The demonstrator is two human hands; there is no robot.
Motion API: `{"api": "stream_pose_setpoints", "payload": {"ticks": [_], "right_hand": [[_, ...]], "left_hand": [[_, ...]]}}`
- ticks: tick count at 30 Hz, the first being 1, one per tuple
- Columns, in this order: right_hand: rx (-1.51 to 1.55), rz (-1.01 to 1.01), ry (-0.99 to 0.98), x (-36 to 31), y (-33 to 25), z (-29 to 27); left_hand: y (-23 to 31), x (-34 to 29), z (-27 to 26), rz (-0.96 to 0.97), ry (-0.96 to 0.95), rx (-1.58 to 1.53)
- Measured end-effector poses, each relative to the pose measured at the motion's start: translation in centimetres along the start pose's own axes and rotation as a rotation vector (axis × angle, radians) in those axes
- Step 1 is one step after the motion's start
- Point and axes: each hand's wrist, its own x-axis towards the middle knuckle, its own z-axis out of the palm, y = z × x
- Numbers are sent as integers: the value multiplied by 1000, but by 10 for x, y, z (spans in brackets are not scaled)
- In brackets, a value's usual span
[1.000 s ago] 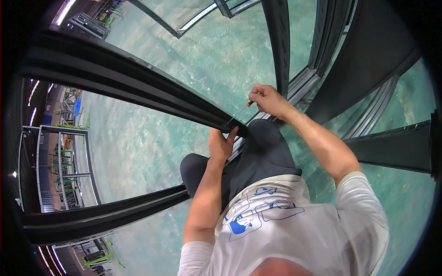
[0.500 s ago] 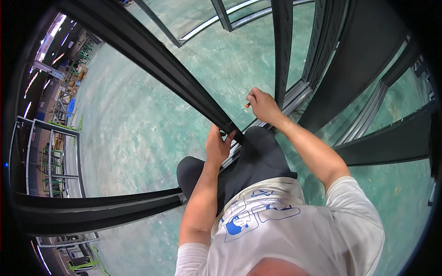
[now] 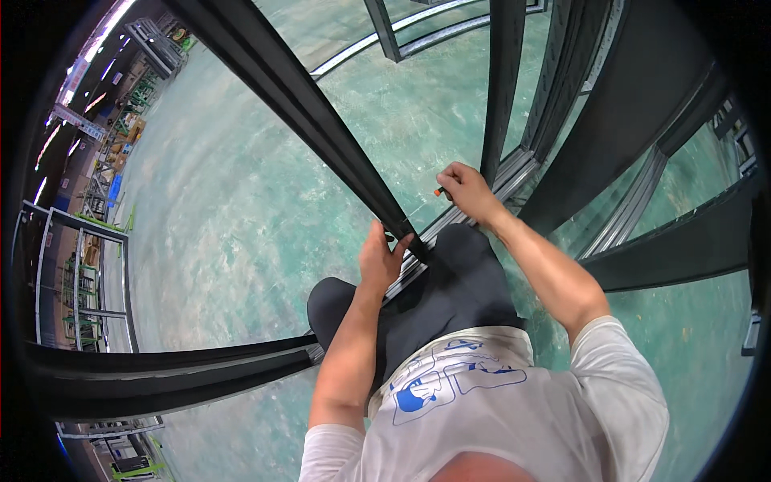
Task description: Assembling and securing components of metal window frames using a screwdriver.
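Note:
A long dark metal post slants from the upper left down to a spot between my knees. My left hand is closed about the post's lower end, thumb against its side; part of the grip is hidden. To the right, my right hand is closed around a screwdriver with an orange-and-black handle. Its thin shaft is faint and runs down-left toward the post; whether the tip touches cannot be made out. Under the post lies a grooved silver metal rail, between my legs.
Several dark upright panels and profiles stand close on the right. Another dark beam runs out to the left from beside my knee. Metal frames stand at the far left. Green floor spreads around.
The view has shifted slightly. My right hand has turned a little around the screwdriver and sits slightly lower and farther right. My left hand stays at the post's lower end.

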Motion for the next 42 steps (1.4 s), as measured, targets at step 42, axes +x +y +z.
{"api": "stream_pose_setpoints", "payload": {"ticks": [42], "right_hand": [[-586, 79, -645, 16, -39, -34]], "left_hand": [[10, -3, 0, -54, -3, 26]]}}
